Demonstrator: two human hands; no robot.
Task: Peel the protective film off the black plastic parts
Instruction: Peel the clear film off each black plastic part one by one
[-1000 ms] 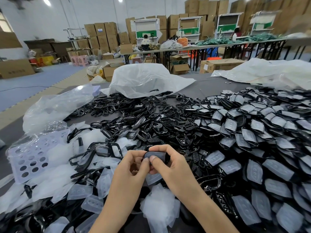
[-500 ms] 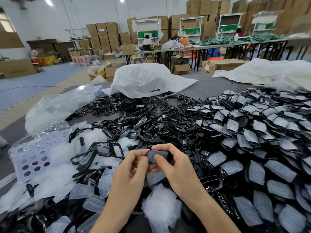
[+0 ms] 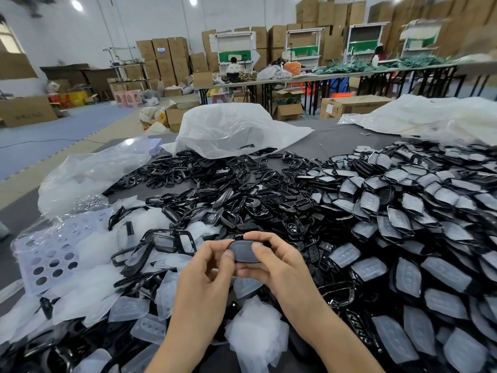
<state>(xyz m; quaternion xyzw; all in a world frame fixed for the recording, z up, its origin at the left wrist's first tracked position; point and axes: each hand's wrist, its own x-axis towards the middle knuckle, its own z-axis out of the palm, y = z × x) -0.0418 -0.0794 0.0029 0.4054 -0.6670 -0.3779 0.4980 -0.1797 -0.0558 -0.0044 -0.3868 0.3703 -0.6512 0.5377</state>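
Both hands hold one black plastic part (image 3: 243,251) with a dull grey film on its face, low in the middle of the view. My left hand (image 3: 207,267) pinches its left end with thumb and fingers. My right hand (image 3: 277,261) grips its right side, thumb on top. A big heap of film-covered black parts (image 3: 408,216) fills the right of the table. Bare black frames (image 3: 215,189) lie spread across the middle. Peeled clear films (image 3: 126,308) pile up at the lower left.
A perforated lilac plastic sheet (image 3: 51,254) lies at the left. White plastic bags (image 3: 231,130) sit at the table's far side, another clear bag (image 3: 91,173) at the left. Crumpled film (image 3: 255,335) lies between my forearms. Cardboard boxes and work tables stand behind.
The part has turned slightly in my fingers, and my thumbs have shifted on its filmed face. Both hands stay in the same place above the pile.
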